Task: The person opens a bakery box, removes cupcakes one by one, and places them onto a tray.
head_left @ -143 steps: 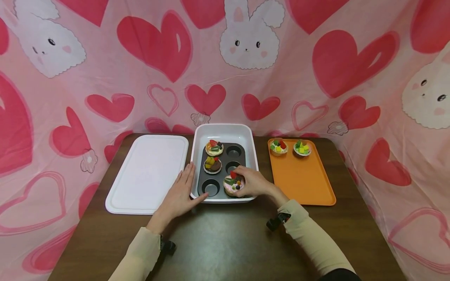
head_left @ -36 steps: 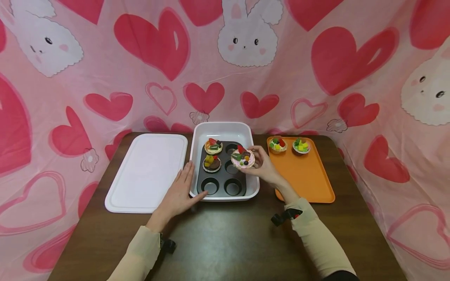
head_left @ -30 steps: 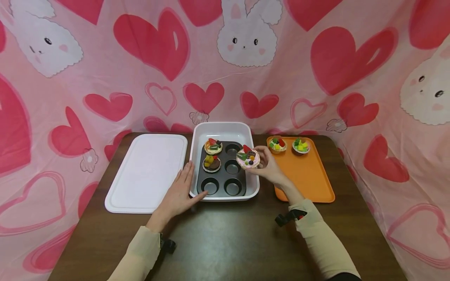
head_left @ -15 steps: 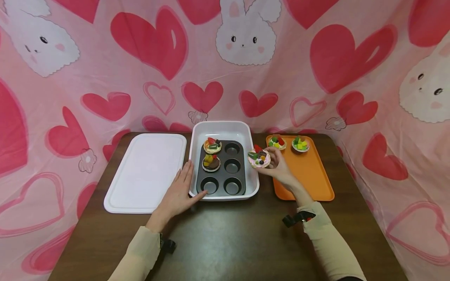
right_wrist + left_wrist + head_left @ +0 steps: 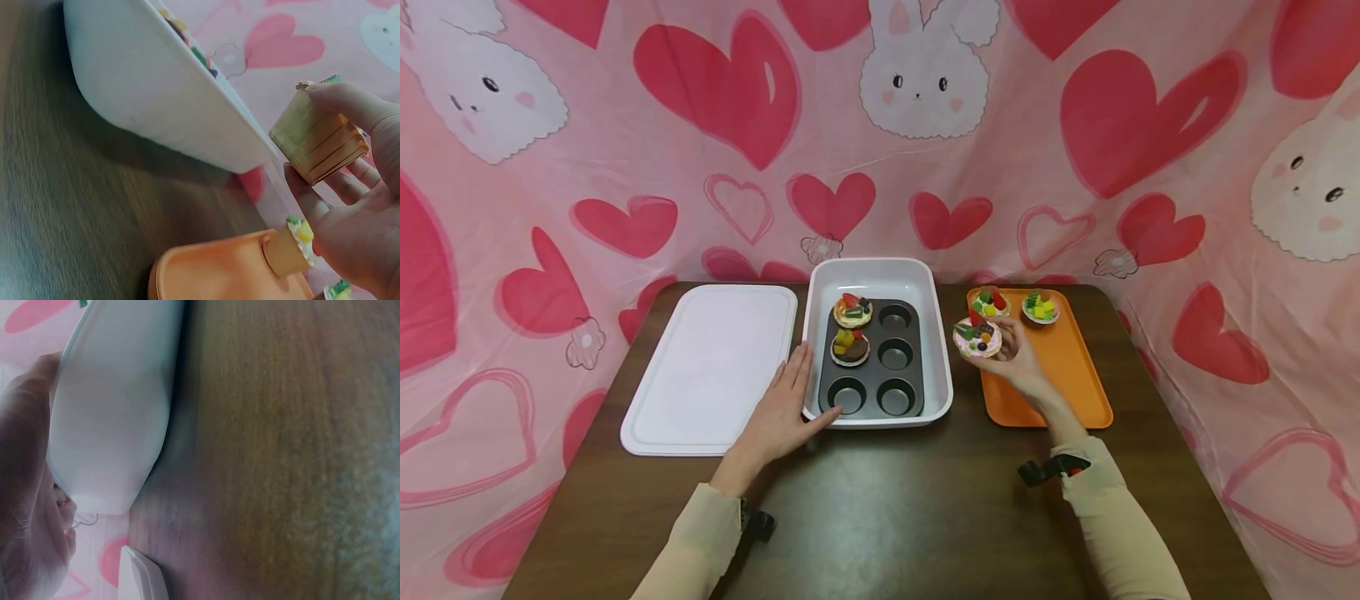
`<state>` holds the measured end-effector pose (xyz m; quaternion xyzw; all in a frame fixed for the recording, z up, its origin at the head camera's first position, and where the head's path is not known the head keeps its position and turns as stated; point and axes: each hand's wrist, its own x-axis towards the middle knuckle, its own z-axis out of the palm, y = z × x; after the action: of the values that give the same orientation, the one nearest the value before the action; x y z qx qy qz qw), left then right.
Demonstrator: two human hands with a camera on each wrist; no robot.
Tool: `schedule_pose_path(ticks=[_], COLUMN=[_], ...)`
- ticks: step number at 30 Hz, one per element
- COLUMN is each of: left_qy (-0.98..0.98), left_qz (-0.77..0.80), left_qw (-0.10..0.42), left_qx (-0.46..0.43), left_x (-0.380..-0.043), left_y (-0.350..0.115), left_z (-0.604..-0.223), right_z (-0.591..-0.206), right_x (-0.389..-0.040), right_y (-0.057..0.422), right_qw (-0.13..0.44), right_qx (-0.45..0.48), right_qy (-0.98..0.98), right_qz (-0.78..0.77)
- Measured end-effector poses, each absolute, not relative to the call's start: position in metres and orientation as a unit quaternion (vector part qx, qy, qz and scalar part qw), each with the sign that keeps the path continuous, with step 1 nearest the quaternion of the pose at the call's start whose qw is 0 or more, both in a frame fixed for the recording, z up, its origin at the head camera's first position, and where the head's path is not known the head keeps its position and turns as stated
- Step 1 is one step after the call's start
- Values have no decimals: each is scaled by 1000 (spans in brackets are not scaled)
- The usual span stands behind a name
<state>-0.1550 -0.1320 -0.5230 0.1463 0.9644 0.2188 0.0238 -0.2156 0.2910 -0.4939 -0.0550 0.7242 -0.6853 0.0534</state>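
My right hand (image 5: 1024, 367) holds a fruit tart (image 5: 977, 338) topped with pink cream, a strawberry and berries, between thumb and fingers. In the head view the tart is raised over the gap right of the white basin (image 5: 937, 367), at the left edge of the orange tray (image 5: 1052, 375). From the right wrist, the tart's ridged tan cup (image 5: 319, 137) shows side-on. My left hand (image 5: 780, 412) rests on the basin's near left corner, fingers straight along the rim. Inside the basin sits a dark muffin pan (image 5: 872, 379), with a fruit tart (image 5: 853, 312) and a chocolate tart (image 5: 850, 348) in its left column.
Two more tarts, one with a strawberry (image 5: 991, 302) and one with yellow and green fruit (image 5: 1041, 307), stand at the orange tray's far end. A white board (image 5: 707, 367) lies left of the basin on the brown table (image 5: 865, 508). A pink heart-print cloth (image 5: 880, 208) hangs behind.
My right hand has lifted the pink tart from the pan's near right cup and carried it rightward out over the basin's side toward the orange tray. The left hand stays in place.
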Motion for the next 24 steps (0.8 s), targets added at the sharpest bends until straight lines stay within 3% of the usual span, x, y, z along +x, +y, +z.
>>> schedule_pose_path(ticks=[10,24], left_qy=[964,965], left_qz=[221,218], left_qw=[20,14], left_qx=[147,148], left_x=[-155,-154], left_y=[-132,-132], left_z=[-525,-523], right_z=[-502,-510], right_x=[-213,-212], right_y=[314,339], right_qw=[25,29], right_qx=[-42,2], right_qy=[709,739], right_qz=[-704,-673])
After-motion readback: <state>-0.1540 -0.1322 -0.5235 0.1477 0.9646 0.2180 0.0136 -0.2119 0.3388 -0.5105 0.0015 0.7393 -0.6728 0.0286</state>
